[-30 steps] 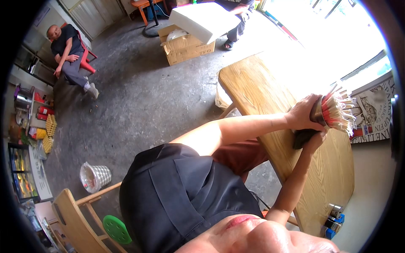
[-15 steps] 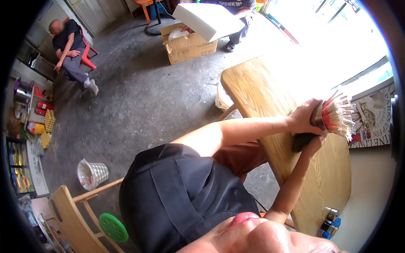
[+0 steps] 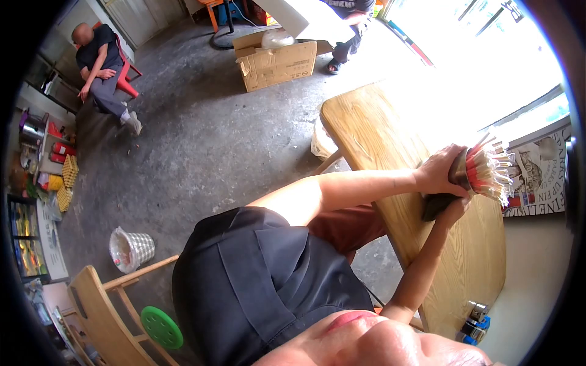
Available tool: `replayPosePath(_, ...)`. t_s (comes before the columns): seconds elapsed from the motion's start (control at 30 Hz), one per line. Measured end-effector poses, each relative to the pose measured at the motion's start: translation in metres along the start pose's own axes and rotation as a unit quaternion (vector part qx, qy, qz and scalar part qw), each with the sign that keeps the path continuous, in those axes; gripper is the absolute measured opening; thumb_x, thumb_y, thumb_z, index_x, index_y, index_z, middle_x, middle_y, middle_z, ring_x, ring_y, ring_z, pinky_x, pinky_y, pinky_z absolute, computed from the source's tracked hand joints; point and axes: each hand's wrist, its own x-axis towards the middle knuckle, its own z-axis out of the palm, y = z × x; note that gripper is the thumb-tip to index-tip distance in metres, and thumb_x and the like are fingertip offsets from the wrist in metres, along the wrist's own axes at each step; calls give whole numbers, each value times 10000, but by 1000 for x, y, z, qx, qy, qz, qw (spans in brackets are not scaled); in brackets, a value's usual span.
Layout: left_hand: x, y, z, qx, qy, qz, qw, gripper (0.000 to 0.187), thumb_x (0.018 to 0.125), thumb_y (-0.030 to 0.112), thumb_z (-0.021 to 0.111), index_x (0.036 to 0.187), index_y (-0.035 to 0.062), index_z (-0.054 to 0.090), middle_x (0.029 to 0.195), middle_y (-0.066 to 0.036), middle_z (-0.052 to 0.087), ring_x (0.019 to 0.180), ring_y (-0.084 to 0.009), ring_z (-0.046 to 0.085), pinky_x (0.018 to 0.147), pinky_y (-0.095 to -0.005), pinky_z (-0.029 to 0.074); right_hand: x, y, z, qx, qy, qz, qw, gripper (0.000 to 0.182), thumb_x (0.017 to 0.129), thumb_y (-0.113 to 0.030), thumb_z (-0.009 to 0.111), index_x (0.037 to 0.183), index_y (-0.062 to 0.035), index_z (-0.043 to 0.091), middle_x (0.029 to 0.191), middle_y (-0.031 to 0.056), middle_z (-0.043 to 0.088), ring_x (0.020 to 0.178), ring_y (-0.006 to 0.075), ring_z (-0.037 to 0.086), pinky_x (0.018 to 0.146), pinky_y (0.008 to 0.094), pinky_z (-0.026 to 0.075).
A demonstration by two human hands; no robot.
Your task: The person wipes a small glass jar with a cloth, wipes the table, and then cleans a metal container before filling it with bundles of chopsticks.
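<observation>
My left hand [image 3: 438,172] is wrapped round a dark metallic cup [image 3: 459,169] tilted on its side above the wooden table. Out of its mouth sticks a thick bundle of thin paper-wrapped sticks [image 3: 488,171], white with red parts, probably chopsticks. Close below, my right hand [image 3: 455,212] is closed by the cup's lower side, with a dark cloth [image 3: 436,206] bunched between it and the tabletop. The fingers of this hand are partly hidden. Under both forearms lies the wooden table [image 3: 372,131].
Metal and blue containers [image 3: 476,323] stand at the table's near end, by the wall. A wooden chair [image 3: 101,311], a green round seat [image 3: 162,327] and a lined bin [image 3: 131,250] are behind me. Across the floor, a person [image 3: 101,67] sits; another handles a white board [image 3: 305,21] over a cardboard box [image 3: 278,64].
The white board has tilted and moved up and away, so more of the box shows. My hands, the cup and the cloth stay almost the same.
</observation>
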Motion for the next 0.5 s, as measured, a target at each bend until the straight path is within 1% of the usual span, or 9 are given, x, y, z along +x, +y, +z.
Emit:
replayPosePath(0.07,0,0,-1,-1,-1,-2,1000,1043,527,446,872,1298,-9,335,1185,-227,474,1121,-368,489,960,-420,401,-2,-2,1,-4,2,-2,1000,484,948,-310,364,1184,95,485,1129,187,560,971,266,589,868,385,494)
replayPosePath(0.13,0,-3,1,6,3,14,1000,1043,531,455,867,1298,-10,335,1179,-224,475,1115,-366,493,954,-421,405,0,0,-2,-17,-2,-3,1000,487,948,-313,364,1183,95,487,1125,187,562,973,265,589,867,385,494)
replayPosePath(0.3,0,-4,3,1,1,8,1000,1044,532,458,866,1299,-10,335,1176,-223,475,1110,-365,495,947,-421,410,4,5,-6,-46,0,-9,999,497,951,-326,364,1183,95,493,1119,187,565,977,264,589,868,386,495)
replayPosePath(0.37,0,-3,2,0,-1,2,1000,1043,531,458,867,1298,-9,336,1176,-223,475,1110,-366,495,946,-421,410,5,6,-5,-6,1,0,1000,490,955,-319,355,1191,90,489,1132,190,560,990,267,585,880,388,492)
replayPosePath(0.5,0,-2,2,0,-2,0,1000,1052,532,451,871,1305,-7,326,1187,-231,469,1117,-370,491,952,-421,407,0,1,-2,15,-1,10,1000,480,959,-304,345,1196,90,483,1147,193,553,1009,270,580,895,389,487)
